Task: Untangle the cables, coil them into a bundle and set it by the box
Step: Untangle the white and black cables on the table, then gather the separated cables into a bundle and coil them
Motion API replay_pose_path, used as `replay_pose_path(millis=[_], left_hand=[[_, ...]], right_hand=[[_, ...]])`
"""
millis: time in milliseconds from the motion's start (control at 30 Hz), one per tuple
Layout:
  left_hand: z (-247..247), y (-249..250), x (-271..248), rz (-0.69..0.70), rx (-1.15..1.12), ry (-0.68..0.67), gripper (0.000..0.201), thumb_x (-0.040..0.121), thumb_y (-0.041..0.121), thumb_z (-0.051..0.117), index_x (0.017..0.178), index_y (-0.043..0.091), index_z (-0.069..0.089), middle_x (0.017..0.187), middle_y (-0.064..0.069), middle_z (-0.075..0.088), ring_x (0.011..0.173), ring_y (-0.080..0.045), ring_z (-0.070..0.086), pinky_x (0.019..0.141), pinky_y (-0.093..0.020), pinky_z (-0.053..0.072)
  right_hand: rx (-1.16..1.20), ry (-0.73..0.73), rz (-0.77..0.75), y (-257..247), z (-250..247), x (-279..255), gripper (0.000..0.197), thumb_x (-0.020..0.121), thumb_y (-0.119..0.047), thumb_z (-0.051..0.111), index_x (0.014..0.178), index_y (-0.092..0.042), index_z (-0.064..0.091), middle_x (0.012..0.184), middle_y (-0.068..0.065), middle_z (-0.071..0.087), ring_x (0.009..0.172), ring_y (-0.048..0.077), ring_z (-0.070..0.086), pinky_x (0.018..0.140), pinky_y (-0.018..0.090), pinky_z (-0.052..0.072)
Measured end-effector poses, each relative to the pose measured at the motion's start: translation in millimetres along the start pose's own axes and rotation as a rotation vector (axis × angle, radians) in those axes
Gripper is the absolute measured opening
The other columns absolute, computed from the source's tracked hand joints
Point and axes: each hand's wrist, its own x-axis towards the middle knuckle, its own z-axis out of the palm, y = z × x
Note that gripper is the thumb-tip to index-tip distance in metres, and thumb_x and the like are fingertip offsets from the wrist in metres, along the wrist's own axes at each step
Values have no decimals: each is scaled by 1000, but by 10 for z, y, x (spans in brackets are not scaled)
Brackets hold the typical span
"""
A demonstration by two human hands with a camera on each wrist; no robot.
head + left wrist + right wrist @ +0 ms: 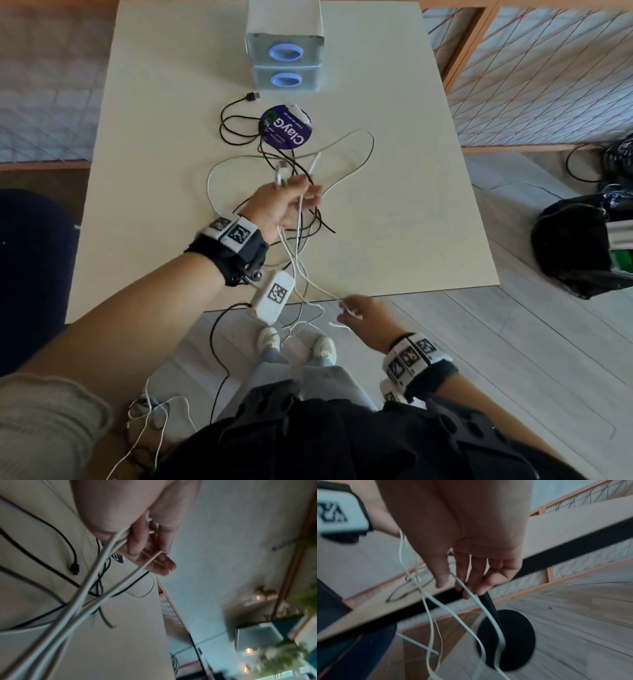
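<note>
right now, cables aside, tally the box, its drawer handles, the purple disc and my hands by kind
box: 1
blue ring handles: 2
purple disc: 1
hands gripping white cable: 2, left hand and right hand
total: 6

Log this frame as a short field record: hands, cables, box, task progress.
left hand: left hand raised over the table, its grip closed on several white cables, connector ends sticking up past the fingers
right hand: right hand at the near table edge, pinching a white strand
black cable: black cable lying loose on the table, plug near the box
box: box at the far edge, two stacked drawers
other: round purple disc under the cables
progress: cables not yet coiled; no bundle by the box
</note>
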Motion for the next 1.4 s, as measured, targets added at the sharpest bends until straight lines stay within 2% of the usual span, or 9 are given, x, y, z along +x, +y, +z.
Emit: replay_pose_path(millis=[133,233,300,400,567,800,1033,1200,1400], left_hand=[[107,-391,-141,-88,136,23,7,89,23,57,88,23,64,81,8,75,76,-8,67,50,-21,24],[173,-533,-199,-140,24,14,10,90,25,55,94,20,62,92,6,73,60,-3,60,36,-16,22],[150,-495,-215,-147,-71,14,13,93,28,49,95,19,60,99,6,70,74,-5,66,31,-12,18],[-9,-433,-226,-78,-8,81,26,96,36,40,103,18,57,98,3,70,80,-8,69,30,-12,18],[-392,-555,-344,-10,462,229,32,96,41,37,81,19,55,70,1,56,60,-12,56,48,-20,43],[-795,-503,-609,120,202,296,23,95,27,45,74,20,42,47,9,33,38,-5,28,39,-20,26],[-1104,-385,-750,191,69,216,24,95,47,30,86,26,39,51,11,33,39,-5,23,40,-19,24],[-1267,-247,-779,140,176,203,42,91,54,27,75,19,45,45,10,34,40,-6,27,41,-19,29],[-1333,-60,-642,173,286,274,38,96,38,39,65,17,42,47,10,34,39,-3,28,42,-17,23]], right_hand=[[343,118,-144,-590,-268,235,33,86,-27,61,115,-13,55,99,4,69,95,19,63,92,34,47],[369,140,-240,-847,-352,257,14,91,-14,51,94,-6,62,69,2,61,62,13,55,68,29,46],[328,151,-245,-817,-302,170,17,93,-14,48,91,-9,64,63,0,54,55,11,47,60,23,40],[115,11,-208,-501,-105,11,21,94,-16,46,99,-14,66,76,2,62,66,12,54,61,10,39],[-421,-274,-59,-103,107,27,36,90,-26,53,125,-15,53,127,10,55,118,26,50,100,35,41],[-230,-55,-255,-1097,-120,469,20,86,-14,54,100,-10,67,101,10,70,95,24,63,80,23,42],[-328,91,-446,-2061,63,1319,21,84,-16,54,102,-15,64,107,10,65,97,29,61,87,40,51],[-595,42,-565,-2165,403,1700,43,89,-4,43,128,-20,51,143,5,43,119,33,48,93,44,47],[-726,159,-645,-2056,437,1832,23,90,-13,47,106,-15,62,126,7,51,109,33,45,87,44,44]])
